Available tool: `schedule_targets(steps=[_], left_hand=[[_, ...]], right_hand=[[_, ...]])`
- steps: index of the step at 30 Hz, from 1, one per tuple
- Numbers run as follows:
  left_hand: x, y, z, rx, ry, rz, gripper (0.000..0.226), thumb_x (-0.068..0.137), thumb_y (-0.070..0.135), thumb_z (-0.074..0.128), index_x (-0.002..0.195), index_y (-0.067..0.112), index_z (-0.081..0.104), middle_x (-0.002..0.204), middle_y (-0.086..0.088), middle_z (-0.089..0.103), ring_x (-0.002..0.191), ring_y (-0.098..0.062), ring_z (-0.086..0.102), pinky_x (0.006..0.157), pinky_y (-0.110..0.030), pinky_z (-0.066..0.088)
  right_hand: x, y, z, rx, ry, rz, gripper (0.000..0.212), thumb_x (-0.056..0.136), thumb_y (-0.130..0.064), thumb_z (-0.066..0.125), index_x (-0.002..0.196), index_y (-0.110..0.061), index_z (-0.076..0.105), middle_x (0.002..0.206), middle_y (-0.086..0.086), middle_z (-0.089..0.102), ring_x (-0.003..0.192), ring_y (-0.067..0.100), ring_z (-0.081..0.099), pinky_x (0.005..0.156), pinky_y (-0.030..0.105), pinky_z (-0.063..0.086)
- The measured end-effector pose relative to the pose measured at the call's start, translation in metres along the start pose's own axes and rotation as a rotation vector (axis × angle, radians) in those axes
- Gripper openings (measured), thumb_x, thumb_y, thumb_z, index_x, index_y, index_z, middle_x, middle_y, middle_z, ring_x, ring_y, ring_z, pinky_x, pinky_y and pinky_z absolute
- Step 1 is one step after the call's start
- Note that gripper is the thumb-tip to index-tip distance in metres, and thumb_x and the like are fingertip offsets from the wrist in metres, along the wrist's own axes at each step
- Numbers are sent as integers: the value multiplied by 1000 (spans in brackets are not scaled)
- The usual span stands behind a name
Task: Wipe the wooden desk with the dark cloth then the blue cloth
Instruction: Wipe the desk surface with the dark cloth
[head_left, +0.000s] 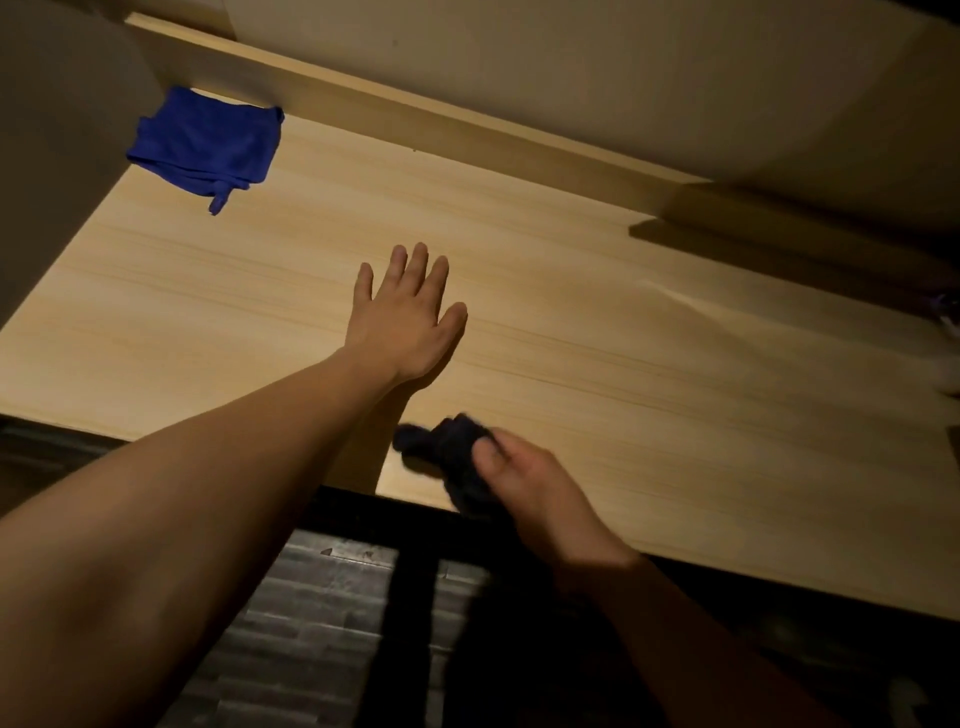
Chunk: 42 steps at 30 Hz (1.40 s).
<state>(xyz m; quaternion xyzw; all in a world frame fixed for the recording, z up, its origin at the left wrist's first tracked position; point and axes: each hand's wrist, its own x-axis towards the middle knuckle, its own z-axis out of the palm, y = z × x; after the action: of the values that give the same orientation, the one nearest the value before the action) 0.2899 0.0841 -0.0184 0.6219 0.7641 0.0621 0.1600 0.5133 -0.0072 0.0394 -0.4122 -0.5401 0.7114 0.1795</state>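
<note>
Seemingly in the first stage — right hand (524, 483) closed around the bunched dark cloth (452, 457) at the desk's (675, 395) near edge, lower centre. Left hand (405, 317) flat, fingers spread, empty, mid-frame. Blue cloth (202, 143) untouched, upper left — second wipe still ahead.

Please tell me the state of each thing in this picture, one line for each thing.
left hand: open, flat on the desk, holds nothing.
right hand: closed on the dark cloth.
dark cloth: bunched, at the desk's near edge.
blue cloth: crumpled, lying untouched at the far left corner.
wooden desk: mostly bare.
</note>
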Motion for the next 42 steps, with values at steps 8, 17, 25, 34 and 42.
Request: schedule_targets(steps=[8,17,25,34,42], left_hand=[[-1,4,8,96,31,-31,82,104,71,7,172,27,-3,180,-3,-10,165,-24,-14,131,-58,-6],[-1,9,8,107,59,-73,79,106,69,15,172,28,2,180,0,-7,165,-20,-13,132,-54,-6],[0,12,8,123,53,-94,79,105,69,15,173,29,1,180,2,-8,165,-19,-14,132,-55,-4],[0,13,4,134,24,-96,79,105,70,11,172,30,-4,180,2,-12,164,-18,-18,132,-55,-6],[-2,15,2,134,32,-87,80,104,71,10,172,30,-2,180,-1,-9,165,-21,-13,132,-57,-4]], right_hand=[[113,-80,-97,-437,398,-219,23,111,-35,44,122,-29,63,99,-16,68,87,2,62,72,17,47],[263,-93,-188,-1292,272,-391,41,111,-35,39,148,-22,53,153,5,54,143,27,42,107,49,32],[263,-81,-197,-1469,91,-365,58,105,-60,21,160,-42,29,171,-10,22,158,16,15,121,54,12],[211,-51,-177,-1457,106,-337,58,106,-60,18,161,-41,26,171,-11,23,159,20,13,121,52,13],[128,-14,-141,-1465,94,-331,55,108,-57,20,161,-41,23,171,-12,21,159,18,10,122,49,13]])
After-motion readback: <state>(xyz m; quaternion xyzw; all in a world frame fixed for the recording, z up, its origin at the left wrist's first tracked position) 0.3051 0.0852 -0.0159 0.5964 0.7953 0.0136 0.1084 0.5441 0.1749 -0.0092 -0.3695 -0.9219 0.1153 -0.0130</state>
